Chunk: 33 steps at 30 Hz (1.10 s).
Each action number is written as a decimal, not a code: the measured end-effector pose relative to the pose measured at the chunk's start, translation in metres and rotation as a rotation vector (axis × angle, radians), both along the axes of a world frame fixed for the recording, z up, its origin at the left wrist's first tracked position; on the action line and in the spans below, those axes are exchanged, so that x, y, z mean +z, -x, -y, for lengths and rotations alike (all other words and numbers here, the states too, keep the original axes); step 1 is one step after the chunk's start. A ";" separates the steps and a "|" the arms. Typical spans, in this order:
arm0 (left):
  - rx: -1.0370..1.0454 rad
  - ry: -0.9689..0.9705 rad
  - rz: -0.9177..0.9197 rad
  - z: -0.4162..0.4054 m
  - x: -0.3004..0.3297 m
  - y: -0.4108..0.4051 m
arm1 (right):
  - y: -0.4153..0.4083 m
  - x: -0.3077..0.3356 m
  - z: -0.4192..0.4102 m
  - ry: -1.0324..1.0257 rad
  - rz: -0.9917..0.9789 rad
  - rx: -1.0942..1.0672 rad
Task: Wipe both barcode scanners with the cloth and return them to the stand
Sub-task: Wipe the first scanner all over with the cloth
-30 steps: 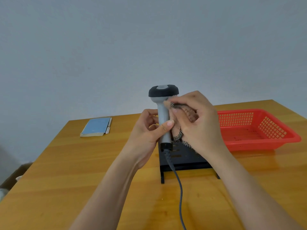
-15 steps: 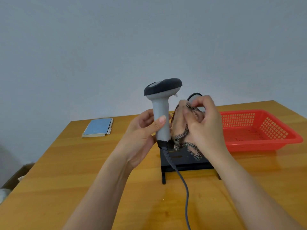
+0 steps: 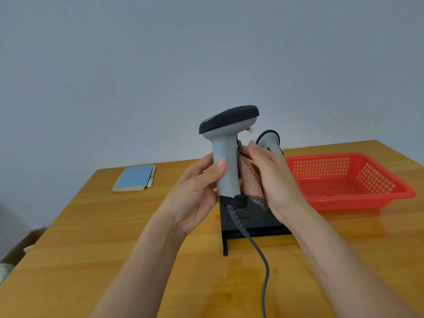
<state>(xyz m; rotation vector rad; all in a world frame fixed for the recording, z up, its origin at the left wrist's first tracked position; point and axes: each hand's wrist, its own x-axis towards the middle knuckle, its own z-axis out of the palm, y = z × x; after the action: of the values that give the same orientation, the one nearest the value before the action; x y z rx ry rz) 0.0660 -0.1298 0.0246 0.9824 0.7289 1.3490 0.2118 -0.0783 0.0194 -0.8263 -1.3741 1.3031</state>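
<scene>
Nearest to you, the grey cable (image 3: 263, 269) runs up over the worktop (image 3: 91, 249) from the lower edge of the view to the base of the scanner in your hand.

Your left hand (image 3: 197, 193) has its grip wrapped round the lower handle of the held scanner (image 3: 226, 157), thumb lying across the near face and fingers curled behind. The scanner is lifted clear of the worktop, its long axis close to upright with a slight tilt, cable end down. Its dark-topped head sits at the top and points to your right; the small pale trigger shows under the head on that side.

Your right hand (image 3: 273, 177) holds the cloth (image 3: 250, 180), a pinkish waffle weave with a dark checked edge, pressing it against the right side of the handle. Its fingers curl round the cloth, fingertips up near the neck.

Just behind the hands stands the black stand (image 3: 247, 223), resting on the worktop. The second scanner (image 3: 268, 140) shows above your right hand, mostly hidden; only its head is clear.

Farther right lies a red basket (image 3: 344, 177). Farther left lies a blue notebook (image 3: 135, 177) with a pen alongside it. No label or writing can be read on anything.
</scene>
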 end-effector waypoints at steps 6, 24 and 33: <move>0.166 0.028 -0.064 -0.001 -0.005 -0.004 | 0.003 -0.001 0.007 -0.229 0.233 -0.220; 0.350 -0.185 -0.565 0.006 0.000 -0.012 | 0.002 0.003 0.007 0.135 -0.297 0.225; 0.765 -0.229 -0.514 -0.001 0.012 0.002 | -0.011 0.001 0.002 0.352 -0.571 0.328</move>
<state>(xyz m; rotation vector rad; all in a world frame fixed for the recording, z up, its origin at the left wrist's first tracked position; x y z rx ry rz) 0.0643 -0.1287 0.0362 1.3243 1.4653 1.8837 0.2226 -0.0800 0.0206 -0.4011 -0.8525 1.8953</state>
